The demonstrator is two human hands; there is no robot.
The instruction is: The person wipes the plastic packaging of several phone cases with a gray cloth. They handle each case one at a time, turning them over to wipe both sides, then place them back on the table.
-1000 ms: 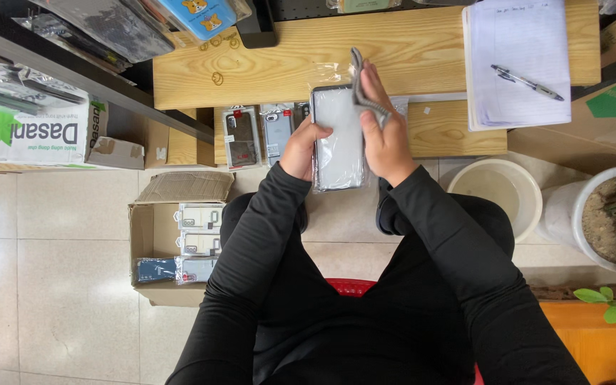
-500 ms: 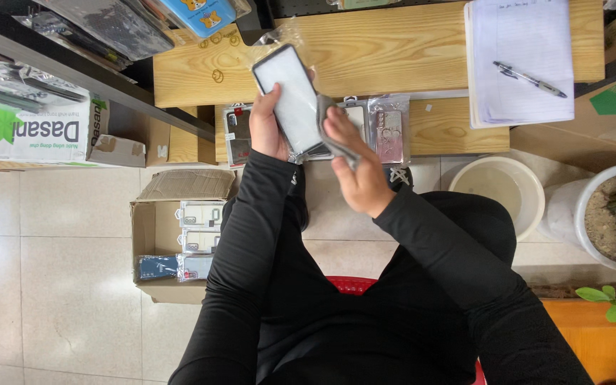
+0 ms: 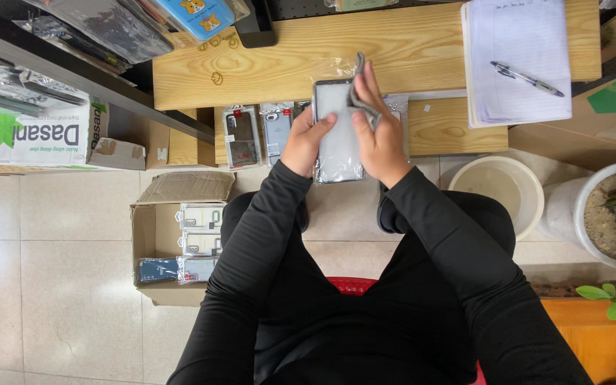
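Above the lap, both hands' grip closes on a bagged phone case (image 3: 336, 139), right hand (image 3: 379, 139) hiding its edge.

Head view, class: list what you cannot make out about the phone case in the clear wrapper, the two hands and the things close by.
- Phone case: its right side is hidden behind the right hand and a grey cloth.
- Left hand: its fingers are behind the case.
- Packets on the lower shelf: contents too small and glare-covered.
- Cardboard box: its right part is hidden by the left sleeve.
- Plant pot: cut off by the right edge.
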